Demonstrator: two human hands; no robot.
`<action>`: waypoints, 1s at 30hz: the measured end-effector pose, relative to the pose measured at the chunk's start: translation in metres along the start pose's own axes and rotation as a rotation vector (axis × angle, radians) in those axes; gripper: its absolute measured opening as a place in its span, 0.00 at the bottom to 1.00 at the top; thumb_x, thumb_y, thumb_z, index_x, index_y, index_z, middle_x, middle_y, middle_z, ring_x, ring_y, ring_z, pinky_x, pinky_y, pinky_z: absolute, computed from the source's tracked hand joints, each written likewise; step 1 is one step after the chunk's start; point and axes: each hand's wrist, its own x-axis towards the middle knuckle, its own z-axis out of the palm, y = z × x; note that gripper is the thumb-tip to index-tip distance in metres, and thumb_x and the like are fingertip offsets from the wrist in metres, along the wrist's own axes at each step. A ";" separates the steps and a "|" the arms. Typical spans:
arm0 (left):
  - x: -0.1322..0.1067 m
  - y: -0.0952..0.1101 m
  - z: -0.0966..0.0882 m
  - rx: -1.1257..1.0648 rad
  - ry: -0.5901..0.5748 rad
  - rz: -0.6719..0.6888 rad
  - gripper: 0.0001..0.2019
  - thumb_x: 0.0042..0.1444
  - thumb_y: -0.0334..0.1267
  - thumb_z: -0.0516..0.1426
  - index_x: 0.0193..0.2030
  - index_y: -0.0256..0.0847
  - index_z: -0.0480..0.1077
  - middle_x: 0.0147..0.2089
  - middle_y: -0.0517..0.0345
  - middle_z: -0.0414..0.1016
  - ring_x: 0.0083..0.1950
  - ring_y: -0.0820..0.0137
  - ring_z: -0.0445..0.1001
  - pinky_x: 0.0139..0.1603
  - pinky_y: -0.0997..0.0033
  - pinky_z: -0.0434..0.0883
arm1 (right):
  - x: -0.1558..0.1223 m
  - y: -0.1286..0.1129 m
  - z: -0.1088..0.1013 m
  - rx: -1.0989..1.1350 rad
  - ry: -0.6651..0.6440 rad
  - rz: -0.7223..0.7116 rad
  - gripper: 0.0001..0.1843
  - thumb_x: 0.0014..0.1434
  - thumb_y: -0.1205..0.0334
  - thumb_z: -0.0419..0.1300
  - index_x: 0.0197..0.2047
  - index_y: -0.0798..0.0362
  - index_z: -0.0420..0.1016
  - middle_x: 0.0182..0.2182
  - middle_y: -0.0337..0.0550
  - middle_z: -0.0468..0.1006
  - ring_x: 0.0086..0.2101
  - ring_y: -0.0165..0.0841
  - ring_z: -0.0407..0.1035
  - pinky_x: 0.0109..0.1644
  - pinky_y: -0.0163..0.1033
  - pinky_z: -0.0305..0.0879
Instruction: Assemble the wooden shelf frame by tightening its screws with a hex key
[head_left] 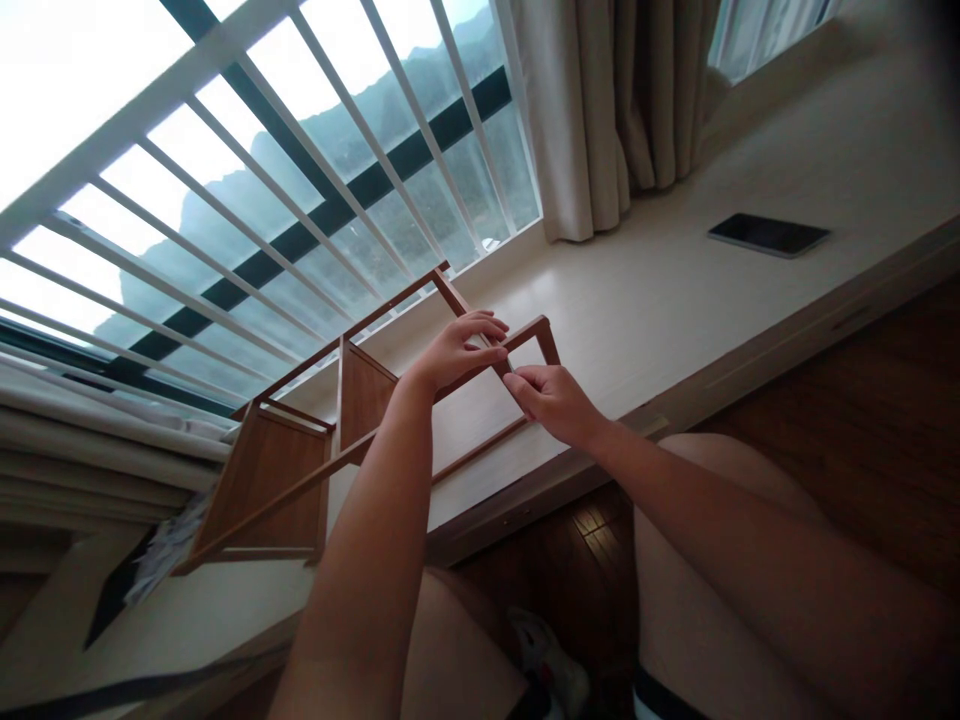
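A brown wooden shelf rack (367, 435) lies on its side on the white window ledge, its frame bars and two panels showing. My left hand (461, 352) is closed over the bar at the rack's right end, with the thumb stretched along toward my right hand. Close beside it, my right hand (551, 400) pinches with thumb and forefinger at the same end bar. A small pale sliver shows at those fingertips, too small to name. One short end piece (549, 342) of the frame juts up just behind my right hand.
A dark phone (769, 234) lies on the ledge (645, 320) at the right. Beige curtains (577, 110) hang beside the barred window (337, 190). Papers (169, 550) and a dark flat item lie left of the rack. My legs are below the ledge, above a wooden floor.
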 end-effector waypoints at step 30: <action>0.001 -0.003 -0.001 -0.006 -0.011 0.016 0.11 0.55 0.43 0.61 0.42 0.41 0.75 0.53 0.48 0.73 0.64 0.59 0.62 0.50 0.60 0.72 | 0.001 -0.005 0.015 1.155 -0.190 0.486 0.21 0.64 0.49 0.48 0.35 0.54 0.76 0.19 0.38 0.74 0.17 0.26 0.60 0.20 0.33 0.52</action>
